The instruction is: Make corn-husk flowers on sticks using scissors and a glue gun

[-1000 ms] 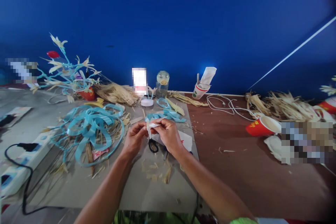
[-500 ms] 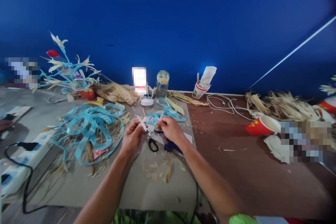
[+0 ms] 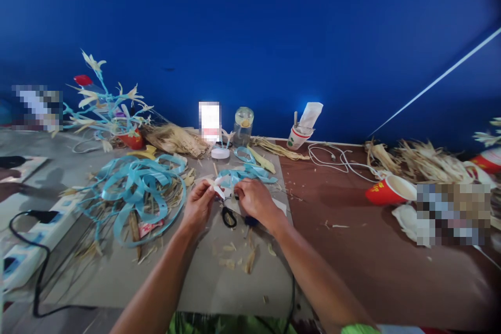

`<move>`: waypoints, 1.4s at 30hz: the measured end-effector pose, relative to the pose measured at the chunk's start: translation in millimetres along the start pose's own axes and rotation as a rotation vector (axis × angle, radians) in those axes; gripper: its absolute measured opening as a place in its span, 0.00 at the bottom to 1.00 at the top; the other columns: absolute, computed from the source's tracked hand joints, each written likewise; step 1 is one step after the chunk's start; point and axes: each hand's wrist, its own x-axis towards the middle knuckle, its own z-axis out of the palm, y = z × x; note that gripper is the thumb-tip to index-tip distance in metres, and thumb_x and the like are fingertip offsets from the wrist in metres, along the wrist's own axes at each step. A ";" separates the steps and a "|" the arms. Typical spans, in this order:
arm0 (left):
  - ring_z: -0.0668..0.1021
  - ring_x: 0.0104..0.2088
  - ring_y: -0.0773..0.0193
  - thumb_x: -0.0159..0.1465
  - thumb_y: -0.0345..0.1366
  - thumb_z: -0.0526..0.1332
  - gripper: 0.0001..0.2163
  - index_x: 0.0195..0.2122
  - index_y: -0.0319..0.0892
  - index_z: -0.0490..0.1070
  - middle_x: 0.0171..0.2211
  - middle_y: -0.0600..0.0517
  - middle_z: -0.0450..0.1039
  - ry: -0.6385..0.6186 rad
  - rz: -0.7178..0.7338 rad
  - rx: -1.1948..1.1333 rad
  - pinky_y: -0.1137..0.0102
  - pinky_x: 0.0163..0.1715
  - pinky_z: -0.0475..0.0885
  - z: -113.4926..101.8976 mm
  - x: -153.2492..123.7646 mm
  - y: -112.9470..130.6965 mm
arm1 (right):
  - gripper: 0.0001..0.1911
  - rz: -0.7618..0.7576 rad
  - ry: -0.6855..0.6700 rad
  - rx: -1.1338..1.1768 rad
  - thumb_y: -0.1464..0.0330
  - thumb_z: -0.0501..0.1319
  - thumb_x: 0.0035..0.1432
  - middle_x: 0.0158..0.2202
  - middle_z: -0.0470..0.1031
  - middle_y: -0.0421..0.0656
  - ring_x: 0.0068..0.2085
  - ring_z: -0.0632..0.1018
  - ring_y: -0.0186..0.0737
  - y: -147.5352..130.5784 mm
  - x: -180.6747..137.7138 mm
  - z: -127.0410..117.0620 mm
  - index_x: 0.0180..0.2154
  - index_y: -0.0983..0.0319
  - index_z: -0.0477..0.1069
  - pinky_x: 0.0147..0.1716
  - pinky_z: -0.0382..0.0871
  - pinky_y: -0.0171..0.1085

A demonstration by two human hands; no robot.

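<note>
My left hand [image 3: 199,201] pinches a small white flower [image 3: 217,187], its pale petals spread above the fingertips. Close by on the right, my right hand [image 3: 253,199] has its fingers curled and pressed together; whatever they hold is hidden. Below and between the hands lies a pair of scissors with black handles [image 3: 229,217]. A dark blue tool [image 3: 251,221] is partly covered by my right wrist. Light blue ribbon [image 3: 256,171] lies just beyond the hands, and a few dry husk scraps [image 3: 248,261] are scattered nearer to me.
Tangled blue ribbon [image 3: 136,188] sits on the left, beside a white power strip [image 3: 33,245]. Behind stand a ribbon-wrapped branch with pale flowers [image 3: 105,96], a glass jar [image 3: 243,128] and a paper cup [image 3: 299,136]. A red cup [image 3: 385,190] lies tipped at right. Another person's hand shows far left.
My right hand has turned slightly, and the pale piece that showed at its fingertips is out of sight. The flower in my left hand has tilted. At far left, the other person's hand has moved.
</note>
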 end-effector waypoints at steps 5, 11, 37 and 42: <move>0.73 0.27 0.68 0.50 0.39 0.69 0.09 0.26 0.40 0.73 0.24 0.53 0.71 0.035 0.028 0.007 0.71 0.33 0.67 -1.7 0.7 -1.2 | 0.10 0.037 0.017 -0.007 0.65 0.56 0.59 0.36 0.75 0.45 0.37 0.75 0.39 1.2 -6.5 -19.8 0.30 0.61 0.74 0.37 0.63 0.35; 0.73 0.26 0.68 0.51 0.39 0.68 0.08 0.26 0.41 0.73 0.24 0.53 0.71 0.011 0.027 -0.025 0.69 0.32 0.67 -3.4 0.7 -1.9 | 0.09 0.052 -0.017 0.047 0.64 0.57 0.58 0.38 0.74 0.43 0.39 0.75 0.39 25.9 -45.4 -34.3 0.38 0.59 0.72 0.38 0.63 0.35; 0.66 0.23 0.73 0.54 0.31 0.64 0.06 0.28 0.41 0.65 0.26 0.56 0.64 0.032 -0.099 -0.210 0.71 0.32 0.67 2.4 1.4 1.2 | 0.14 0.041 -0.050 -0.148 0.65 0.52 0.60 0.40 0.76 0.51 0.42 0.75 0.44 -1.2 -1.1 7.6 0.38 0.64 0.75 0.43 0.64 0.38; 0.64 0.22 0.73 0.53 0.31 0.64 0.04 0.29 0.39 0.69 0.23 0.57 0.61 0.036 -0.094 -0.144 0.72 0.31 0.66 2.1 1.5 0.3 | 0.14 0.057 -0.001 -0.219 0.63 0.54 0.59 0.41 0.76 0.51 0.42 0.75 0.46 -7.1 7.2 16.3 0.39 0.64 0.74 0.42 0.64 0.40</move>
